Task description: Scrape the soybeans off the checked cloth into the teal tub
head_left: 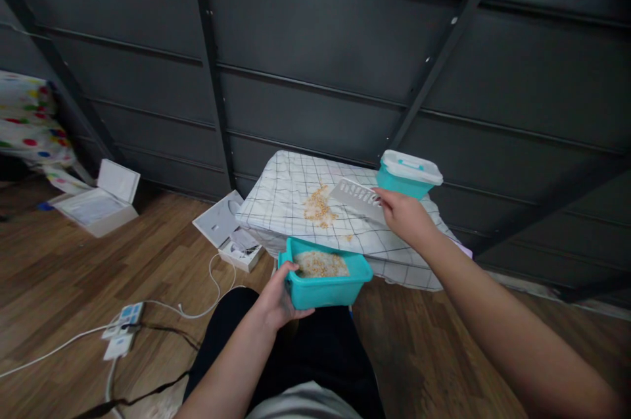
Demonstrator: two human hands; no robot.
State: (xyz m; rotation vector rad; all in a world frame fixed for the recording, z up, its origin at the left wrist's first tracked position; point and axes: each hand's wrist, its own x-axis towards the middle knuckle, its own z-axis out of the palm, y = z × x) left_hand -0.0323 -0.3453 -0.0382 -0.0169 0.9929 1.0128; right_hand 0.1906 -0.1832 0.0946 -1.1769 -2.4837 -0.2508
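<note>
My left hand (283, 297) grips the left end of a turquoise plastic bin (331, 293), held against the table's front edge above my lap. Inside the bin lies a layer of pale and yellow grains (323, 264). My right hand (405, 215) is closed on one end of a pale flat plastic piece with slots (362, 198), which extends leftward over the table. At its far end, a loose scatter of yellow and whitish grains (319, 208) lies on the checked cloth (273, 192). A few grains sit closer to the bin.
A second turquoise bin with a white lid (411, 172) stands at the table's back right. Dark panels (315, 31) rise behind the table. On the wooden floor at left are open white boxes (241, 251), a power strip (123, 330) and trailing cables (192, 314).
</note>
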